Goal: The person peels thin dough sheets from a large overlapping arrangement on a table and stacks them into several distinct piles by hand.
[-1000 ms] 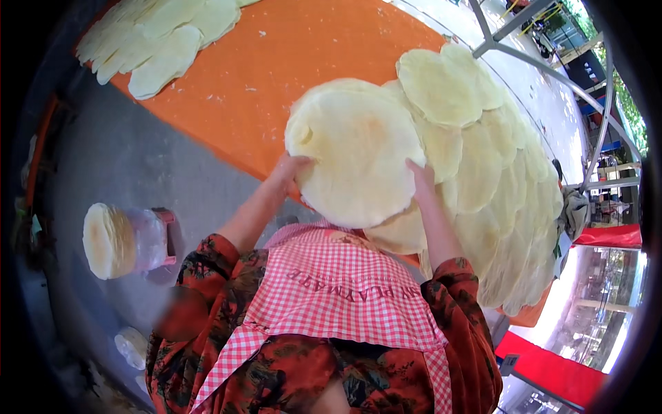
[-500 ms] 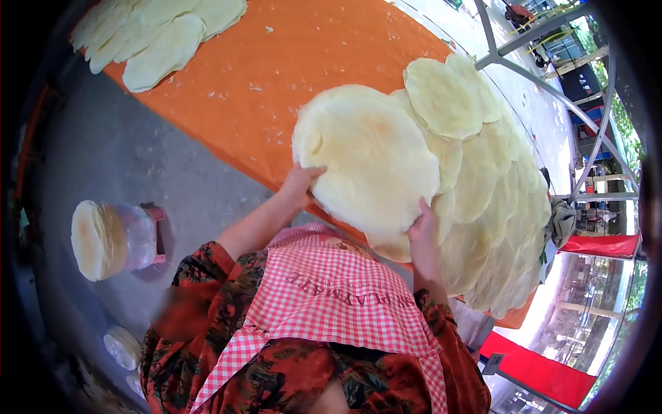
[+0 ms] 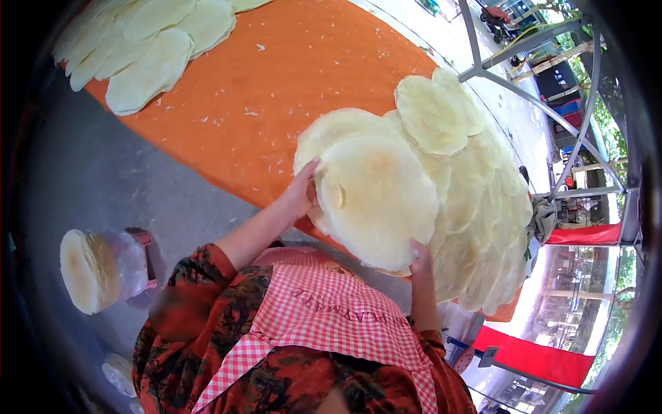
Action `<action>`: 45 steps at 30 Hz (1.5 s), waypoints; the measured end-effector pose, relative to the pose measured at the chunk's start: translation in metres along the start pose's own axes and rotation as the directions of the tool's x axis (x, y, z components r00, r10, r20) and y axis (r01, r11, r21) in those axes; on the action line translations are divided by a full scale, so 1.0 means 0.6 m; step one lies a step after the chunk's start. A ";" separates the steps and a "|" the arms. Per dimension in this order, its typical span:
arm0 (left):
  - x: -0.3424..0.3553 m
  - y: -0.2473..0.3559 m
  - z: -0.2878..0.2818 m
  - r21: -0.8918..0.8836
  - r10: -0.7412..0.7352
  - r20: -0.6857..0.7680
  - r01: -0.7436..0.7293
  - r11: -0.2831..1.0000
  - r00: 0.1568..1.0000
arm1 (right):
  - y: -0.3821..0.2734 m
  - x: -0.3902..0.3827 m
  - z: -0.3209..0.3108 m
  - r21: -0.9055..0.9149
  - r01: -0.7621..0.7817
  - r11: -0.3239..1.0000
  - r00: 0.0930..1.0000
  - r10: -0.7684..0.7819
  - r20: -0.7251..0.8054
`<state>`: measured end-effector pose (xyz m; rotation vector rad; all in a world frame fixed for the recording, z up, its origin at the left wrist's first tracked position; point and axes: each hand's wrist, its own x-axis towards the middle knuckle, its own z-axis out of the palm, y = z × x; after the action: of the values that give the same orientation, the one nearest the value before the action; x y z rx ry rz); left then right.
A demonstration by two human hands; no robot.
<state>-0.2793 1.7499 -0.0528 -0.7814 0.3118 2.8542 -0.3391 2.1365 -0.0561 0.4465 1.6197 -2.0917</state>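
Note:
Between my hands is a thin, round, pale flatbread (image 3: pixel 379 200) with a faint brown spot and a small raised flap near its left side. My left hand (image 3: pixel 302 193) pinches its left edge, thumb on top. At the lower right rim, my right hand (image 3: pixel 419 259) grips it, with the fingers underneath hidden. Another flatbread (image 3: pixel 329 130) shows from behind the held one, at its upper left. To the right, many overlapping flatbreads (image 3: pixel 476 214) cover that end of the orange-covered table (image 3: pixel 276 83).
More flatbreads (image 3: pixel 148 69) lie overlapped at the table's far left. On the grey floor (image 3: pixel 179 172) at left, a round stack of flatbreads (image 3: pixel 86 269) stands beside clear plastic wrapping (image 3: pixel 131 265). Metal frame bars (image 3: pixel 524 86) rise beyond the table at right.
The held flatbread has shifted down and to the right, baring part of another flatbread behind its upper left edge. Both hands still grip it; the whole view has shifted slightly.

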 end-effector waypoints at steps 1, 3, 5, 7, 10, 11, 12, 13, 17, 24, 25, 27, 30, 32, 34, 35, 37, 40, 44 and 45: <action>0.013 0.014 0.008 -0.015 -0.001 0.008 0.001 1.000 1.000 | 0.002 0.000 -0.008 -0.013 0.018 1.000 0.999 -0.018 0.030; 0.037 0.024 0.033 0.377 -0.014 -0.063 0.037 0.926 0.998 | 0.034 0.027 -0.074 0.100 -0.001 0.995 1.000 0.003 -0.021; 0.054 0.029 0.032 0.400 -0.039 -0.054 0.058 0.915 0.998 | 0.028 0.037 -0.064 0.217 -0.028 0.976 0.999 0.037 -0.035; 0.067 0.027 0.033 0.434 -0.062 -0.052 0.079 0.897 0.997 | 0.020 0.015 -0.015 0.316 -0.034 0.948 0.998 0.049 -0.041; 0.079 -0.015 0.042 0.605 0.114 -0.154 0.002 0.796 0.981 | 0.033 0.054 -0.028 0.195 0.059 0.979 0.998 -0.055 -0.027; 0.087 -0.024 0.034 0.624 0.161 -0.145 -0.036 0.780 0.976 | 0.032 0.060 -0.023 0.207 0.055 0.977 0.998 -0.053 -0.017; 0.099 -0.035 0.022 0.643 0.207 -0.135 -0.073 0.763 0.969 | 0.026 0.065 -0.022 0.172 0.072 0.982 0.997 -0.067 -0.032; 0.122 -0.047 -0.003 0.630 0.254 -0.134 -0.115 0.768 0.958 | 0.020 0.069 -0.010 0.145 0.088 0.986 0.996 -0.082 -0.045; 0.122 -0.046 -0.036 0.594 0.161 -0.108 -0.066 0.802 0.981 | -0.041 0.005 0.049 0.053 0.036 0.998 0.999 -0.035 -0.022; -0.015 0.025 0.082 0.524 0.332 0.019 -0.292 0.800 0.943 | -0.139 -0.039 0.161 -0.122 0.239 0.963 0.971 -0.240 -0.001; -0.037 0.054 0.081 0.446 0.363 0.062 -0.351 0.823 0.930 | -0.149 -0.025 0.175 -0.194 0.264 0.945 0.964 -0.263 0.031; -0.076 0.120 0.062 0.409 0.449 0.077 -0.439 0.800 0.890 | -0.159 -0.006 0.236 -0.257 0.281 0.925 0.960 -0.275 0.058; -0.143 0.235 0.045 0.463 0.602 0.014 -0.539 0.704 0.798 | -0.161 0.042 0.387 -0.177 0.265 0.948 0.963 -0.251 0.095; -0.188 0.302 0.033 0.394 0.687 0.019 -0.637 0.663 0.726 | -0.142 0.096 0.481 -0.163 0.335 0.928 0.926 -0.292 0.240; -0.205 0.357 -0.024 0.390 0.715 -0.036 -0.649 0.653 0.698 | -0.119 0.150 0.573 -0.107 0.234 0.966 0.897 -0.172 0.408; -0.210 0.381 -0.055 0.389 0.747 -0.082 -0.669 0.634 0.660 | -0.095 0.181 0.614 -0.103 0.198 0.975 0.872 -0.128 0.472; -0.198 0.407 -0.126 0.435 0.743 -0.138 -0.633 0.640 0.655 | -0.030 0.257 0.665 -0.181 0.150 0.972 0.854 -0.035 0.519; -0.135 0.424 -0.237 0.477 0.704 -0.141 -0.575 0.665 0.696 | 0.075 0.397 0.668 -0.517 0.182 0.836 0.927 0.029 0.374; -0.159 0.415 -0.292 0.454 0.494 -0.271 -0.343 0.823 0.826 | 0.095 0.281 0.783 -0.951 0.300 0.069 0.892 -0.373 0.255; -0.163 0.414 -0.291 0.414 0.505 -0.246 -0.381 0.827 0.828 | 0.102 0.243 0.793 -0.955 0.292 0.049 0.897 -0.361 0.256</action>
<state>-0.1645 1.4577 -0.1101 -1.2737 1.1681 2.9062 -0.4195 1.6415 -0.0593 -0.4281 2.8745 -0.6375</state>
